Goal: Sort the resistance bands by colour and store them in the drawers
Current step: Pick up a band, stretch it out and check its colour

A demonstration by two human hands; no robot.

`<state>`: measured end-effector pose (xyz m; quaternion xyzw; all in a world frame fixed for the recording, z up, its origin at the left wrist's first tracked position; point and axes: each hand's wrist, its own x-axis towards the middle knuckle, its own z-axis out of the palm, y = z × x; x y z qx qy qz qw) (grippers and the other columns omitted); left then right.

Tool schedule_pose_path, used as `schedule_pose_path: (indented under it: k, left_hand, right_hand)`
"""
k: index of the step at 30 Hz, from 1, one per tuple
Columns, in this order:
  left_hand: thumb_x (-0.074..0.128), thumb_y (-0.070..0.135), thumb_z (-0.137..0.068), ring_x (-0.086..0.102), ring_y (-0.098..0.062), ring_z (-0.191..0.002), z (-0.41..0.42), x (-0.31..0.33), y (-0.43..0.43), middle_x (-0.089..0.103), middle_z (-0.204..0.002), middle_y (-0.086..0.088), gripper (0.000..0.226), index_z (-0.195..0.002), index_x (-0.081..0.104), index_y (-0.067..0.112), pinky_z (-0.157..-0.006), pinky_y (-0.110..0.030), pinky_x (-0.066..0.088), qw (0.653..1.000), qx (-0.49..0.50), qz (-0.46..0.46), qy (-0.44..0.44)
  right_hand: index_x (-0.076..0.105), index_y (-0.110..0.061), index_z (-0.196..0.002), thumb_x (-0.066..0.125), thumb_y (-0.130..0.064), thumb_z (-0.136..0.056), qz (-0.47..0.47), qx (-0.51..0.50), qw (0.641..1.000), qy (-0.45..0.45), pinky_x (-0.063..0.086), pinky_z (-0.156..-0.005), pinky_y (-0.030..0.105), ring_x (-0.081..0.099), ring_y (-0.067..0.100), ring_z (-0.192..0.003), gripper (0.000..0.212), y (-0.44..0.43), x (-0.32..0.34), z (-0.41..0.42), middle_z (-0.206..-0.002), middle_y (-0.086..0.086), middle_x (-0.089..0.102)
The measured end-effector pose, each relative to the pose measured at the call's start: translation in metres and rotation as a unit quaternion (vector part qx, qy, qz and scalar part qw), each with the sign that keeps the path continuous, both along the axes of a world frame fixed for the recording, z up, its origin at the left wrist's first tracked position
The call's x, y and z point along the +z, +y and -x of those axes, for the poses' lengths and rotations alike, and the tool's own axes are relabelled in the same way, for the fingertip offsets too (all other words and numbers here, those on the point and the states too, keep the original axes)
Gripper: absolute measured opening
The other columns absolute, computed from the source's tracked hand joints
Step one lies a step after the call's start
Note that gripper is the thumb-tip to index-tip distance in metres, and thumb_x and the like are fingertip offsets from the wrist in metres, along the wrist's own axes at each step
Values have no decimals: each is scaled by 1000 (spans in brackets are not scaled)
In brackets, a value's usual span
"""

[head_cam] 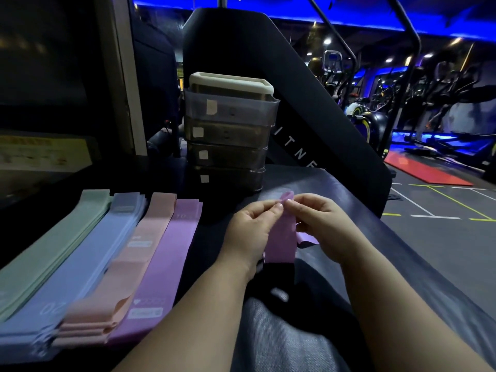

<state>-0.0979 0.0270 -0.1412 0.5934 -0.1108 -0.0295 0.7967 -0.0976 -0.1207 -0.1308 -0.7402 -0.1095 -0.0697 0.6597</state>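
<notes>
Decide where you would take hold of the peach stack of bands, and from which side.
Grip the peach stack at its near looped end, probably from the person's side, fingers above and below. The blue stack and purple stack flank its long edges closely.

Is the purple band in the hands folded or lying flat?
Folded. The left hand and right hand pinch the purple band at its doubled-over top; the rest hangs crumpled between them.

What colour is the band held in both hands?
Purple band, pinched by the left hand and right hand; head view.
</notes>
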Motion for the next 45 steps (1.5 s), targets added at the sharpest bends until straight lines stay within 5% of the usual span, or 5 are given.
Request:
schedule_pose_path:
  k: [14,29,35,41,45]
  left_hand:
    - [68,16,-89,64,-5,-61,-8,-8,-2,68,-77,-3,10,-93,65,7,-56,-18,53,997,67,-9,-21]
    - [59,20,-96,61,-11,-66,-8,-3,-2,68,-72,2,12,-87,65,13,-62,-26,51,997,55,47,31]
    - [55,10,-97,60,-18,-88,-14,-8,-3,67,-91,-3,13,-92,64,19,-89,-42,51,996,82,-4,19]
    - [45,1,-94,55,-14,-73,-12,-3,-3,65,-82,-4,23,-86,63,13,-67,-28,45,995,67,22,73]
    - [57,25,-95,60,-16,-78,-11,-2,-2,67,-88,-5,18,-92,66,10,-71,-31,46,994,60,41,76]
  right_hand:
    - [69,-7,-85,77,-28,-68,-61,-24,998,22,36,-50,19,45,9,-53,29,0,-3,-6,-66,2,61]
    - [72,-15,-88,68,-20,-89,-110,-83,990,12,41,-59,21,56,13,-69,6,-10,-3,-6,-78,4,65]
    - [66,-8,-97,54,-7,-96,-180,-75,981,2,52,-68,30,63,20,-71,12,-12,-3,-7,-77,7,69]
    - [65,0,-106,50,0,-91,-229,-75,970,38,48,-78,42,60,33,-80,21,-16,-2,-9,-88,20,67]
    - [62,7,-89,46,5,-79,-229,-37,972,44,50,-70,38,57,36,-74,19,-19,1,-10,-83,21,61]
